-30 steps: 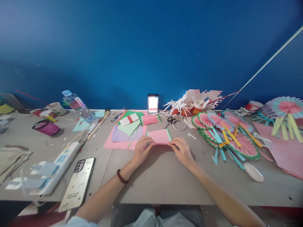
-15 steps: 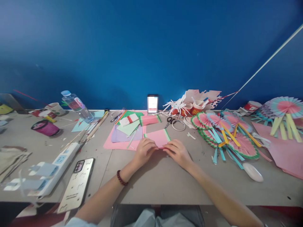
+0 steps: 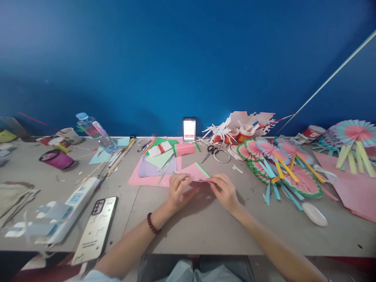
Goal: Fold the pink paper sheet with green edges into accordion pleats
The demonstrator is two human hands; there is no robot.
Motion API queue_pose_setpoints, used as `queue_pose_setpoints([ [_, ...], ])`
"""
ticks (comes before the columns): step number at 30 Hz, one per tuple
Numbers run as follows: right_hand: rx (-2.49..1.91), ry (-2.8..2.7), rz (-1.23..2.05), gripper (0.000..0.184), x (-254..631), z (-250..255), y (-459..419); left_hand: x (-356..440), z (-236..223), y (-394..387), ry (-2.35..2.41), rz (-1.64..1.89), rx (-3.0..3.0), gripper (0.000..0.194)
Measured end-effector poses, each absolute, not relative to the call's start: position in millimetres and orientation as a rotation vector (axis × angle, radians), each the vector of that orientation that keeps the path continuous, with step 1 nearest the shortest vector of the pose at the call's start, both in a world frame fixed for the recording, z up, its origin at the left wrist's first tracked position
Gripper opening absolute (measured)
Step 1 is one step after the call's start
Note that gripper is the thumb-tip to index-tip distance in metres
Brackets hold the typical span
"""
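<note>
A pink sheet of paper (image 3: pixel 191 170) with green-and-white striped ends is between my hands, lifted off the table and tilted, its near edge folded over. My right hand (image 3: pixel 225 192) pinches the folded edge at the right corner. Curled fingers of my left hand (image 3: pixel 179 191) grip the sheet's left side and cover most of that end; the thumb sits lower, a little apart. Just beyond the sheet lies a finished pleated pink strip (image 3: pixel 186 149) with green ends. Dark-handled scissors (image 3: pixel 209 152) rest behind my right hand.
Coloured paper sheets (image 3: pixel 151 168) lie left of centre. A phone (image 3: pixel 189 129) leans on the blue wall. Several pleated fans (image 3: pixel 302 180) and a white mouse-shaped object (image 3: pixel 314 214) are at right. A power strip (image 3: pixel 75 205), another phone (image 3: pixel 95 229) and a bottle (image 3: pixel 96 131) stand at left.
The pink sheet has tilted, its right end turning down towards me. My right hand has shifted slightly right, pinching the corner; my left hand has rolled and its fingers have loosened somewhat.
</note>
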State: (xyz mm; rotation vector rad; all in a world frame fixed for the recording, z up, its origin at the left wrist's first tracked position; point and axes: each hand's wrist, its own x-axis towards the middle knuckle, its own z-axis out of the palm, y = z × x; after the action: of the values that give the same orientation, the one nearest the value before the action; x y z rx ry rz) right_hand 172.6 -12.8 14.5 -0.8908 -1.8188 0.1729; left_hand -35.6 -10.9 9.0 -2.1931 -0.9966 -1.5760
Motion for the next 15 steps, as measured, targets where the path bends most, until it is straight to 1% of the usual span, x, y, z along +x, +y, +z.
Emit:
queue_pose_setpoints([
  [4,-1.024,-1.381,0.412,0.007,173.9,16.7,-13.0,-38.3,10.4,-13.1,-1.015,-1.633,-2.042,0.034],
  [5,-1.048,-1.245,0.514,0.009,173.6,17.3,-11.8,-38.6,10.5,-13.1,-1.002,-1.632,-2.036,0.033],
  [7,-1.055,-0.997,0.747,0.02,172.5,18.4,-8.0,-38.0,10.0,-12.7,-0.957,-1.592,-2.08,0.029],
  [9,-1.024,-0.818,0.968,0.032,171.7,18.4,-3.4,-36.0,8.5,-12.0,-0.91,-1.498,-2.171,0.027],
  [11,-1.0,-0.702,1.162,0.039,171.2,16.3,0.3,-32.9,6.2,-11.0,-0.9,-1.366,-2.259,0.029],
  [13,-1.001,-0.627,1.315,0.039,170.7,11.7,2.2,-30.3,3.9,-9.7,-0.927,-1.243,-2.301,0.03],
  [15,-1.022,-0.606,1.43,0.034,169.6,5.8,2.5,-29.5,2.0,-8.1,-0.949,-1.153,-2.307,0.024],
])
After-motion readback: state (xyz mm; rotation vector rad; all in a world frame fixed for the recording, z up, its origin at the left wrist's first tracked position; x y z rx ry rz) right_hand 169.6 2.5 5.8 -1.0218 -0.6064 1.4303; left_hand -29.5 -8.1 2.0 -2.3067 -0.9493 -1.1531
